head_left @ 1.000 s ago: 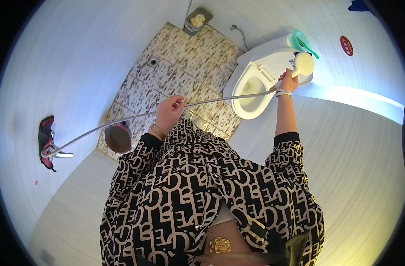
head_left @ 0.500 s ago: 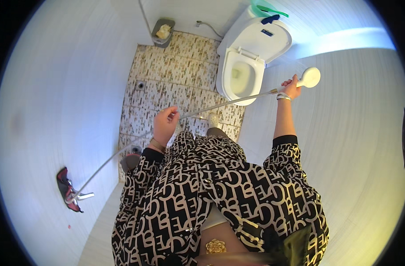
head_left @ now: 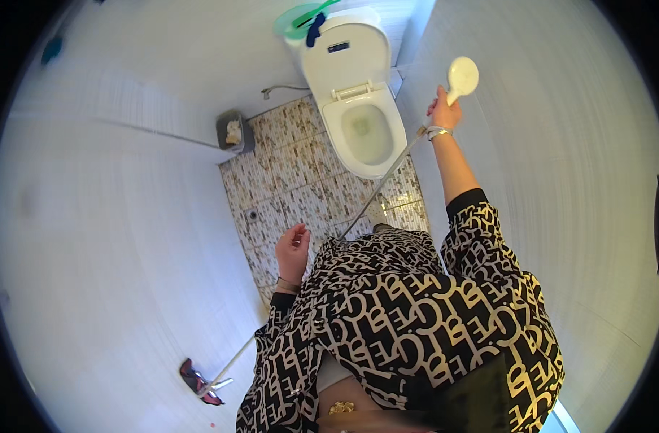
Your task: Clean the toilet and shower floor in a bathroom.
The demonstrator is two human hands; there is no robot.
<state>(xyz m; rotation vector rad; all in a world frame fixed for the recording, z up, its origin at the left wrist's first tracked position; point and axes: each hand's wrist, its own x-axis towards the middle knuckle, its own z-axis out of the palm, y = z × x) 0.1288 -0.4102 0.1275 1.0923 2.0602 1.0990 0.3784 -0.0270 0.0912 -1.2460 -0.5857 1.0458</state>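
Note:
My right hand is closed round the handle of a white shower head, raised beside the right wall. From its handle a thin hose slants down past the toilet's front and disappears behind my patterned clothing. My left hand hovers over the tiled floor, fingers loosely bent and apart from the thumb, with nothing seen in it; the hose passes to its right without touching it. Ahead stands a white toilet with its lid up. No water is visible coming from the shower head.
A grey waste bin with pale crumpled contents stands in the far left corner. Near the toilet, a small wall tap has a hose. A green basin and dark blue cloth rest atop the toilet. A mixer tap sits low left.
My view has swung left, with the toilet now nearer the middle. My right hand still grips the shower head, which now points more upward. My left hand has come away from the hose.

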